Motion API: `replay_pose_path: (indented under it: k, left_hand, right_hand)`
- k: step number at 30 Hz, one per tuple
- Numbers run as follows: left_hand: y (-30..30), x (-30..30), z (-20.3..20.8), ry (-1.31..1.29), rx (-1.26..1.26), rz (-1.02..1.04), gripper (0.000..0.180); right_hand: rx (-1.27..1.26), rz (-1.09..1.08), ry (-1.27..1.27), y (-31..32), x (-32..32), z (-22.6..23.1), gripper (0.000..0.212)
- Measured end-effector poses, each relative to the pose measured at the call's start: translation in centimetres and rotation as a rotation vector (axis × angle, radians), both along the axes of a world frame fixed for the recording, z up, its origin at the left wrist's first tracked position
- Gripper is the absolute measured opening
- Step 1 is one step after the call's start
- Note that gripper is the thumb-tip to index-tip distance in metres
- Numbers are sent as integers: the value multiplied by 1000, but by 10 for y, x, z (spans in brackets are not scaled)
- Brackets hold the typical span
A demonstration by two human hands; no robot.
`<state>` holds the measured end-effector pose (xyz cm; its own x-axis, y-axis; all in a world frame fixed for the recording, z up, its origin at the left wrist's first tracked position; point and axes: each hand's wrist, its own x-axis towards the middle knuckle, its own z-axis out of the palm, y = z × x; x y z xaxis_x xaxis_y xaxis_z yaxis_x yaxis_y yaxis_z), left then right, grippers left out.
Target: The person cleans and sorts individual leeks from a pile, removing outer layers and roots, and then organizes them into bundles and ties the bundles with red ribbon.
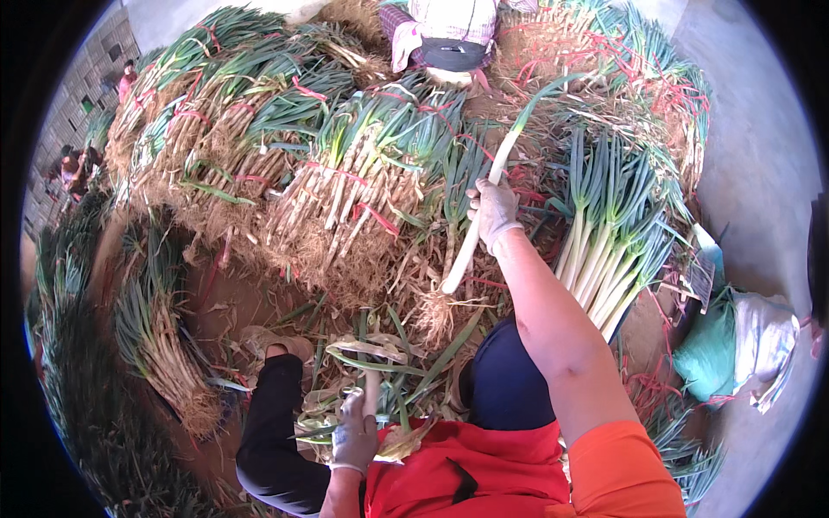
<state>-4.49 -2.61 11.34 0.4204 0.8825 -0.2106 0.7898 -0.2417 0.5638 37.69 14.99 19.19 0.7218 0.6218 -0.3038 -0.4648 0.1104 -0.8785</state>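
A gloved right hand [496, 212], mine, grips a long green onion [474, 240] around its white shank. The stalk is held at a slant, its green top pointing up and right and its pale root end down. My left hand [352, 437], also gloved, is low in front of my lap, fingers closed around a pale strip of peeled leaf [372, 390]. Loose stripped leaves [406, 367] lie about it on the ground and against my red apron [466, 466]. Right of my right forearm rests a pile of clean, white-shanked green onions [609, 224].
Tied bundles of unpeeled green onions [337, 190] with brown roots are heaped ahead. More bundles [164, 345] stand at the left. A green and white sack [734, 345] sits at the right on grey floor. Another person [449, 34] is at the far side; others are far left.
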Motion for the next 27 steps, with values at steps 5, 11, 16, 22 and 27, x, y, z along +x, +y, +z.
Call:
replay_pose_path:
  k: [5,11,16,22,27]
  left_hand:
    - [47,63,41,-242,271,77,40]
    - [82,174,58,-361,337,-8,41]
    - [63,177,60,-363,-120,-25,23]
    - [38,154,49,-1131,-1168,102,20]
    - [66,172,61,-1026,-814,101,23]
  right_hand:
    - [-13,45,37,-2,-38,21,7]
    - [-107,69,-104,5,-79,28,8]
    - [228,150,-4,-14,-34,49,10]
    - [327,180,208,-12,-14,26,17]
    - [165,385,211,-29,-75,54,15]
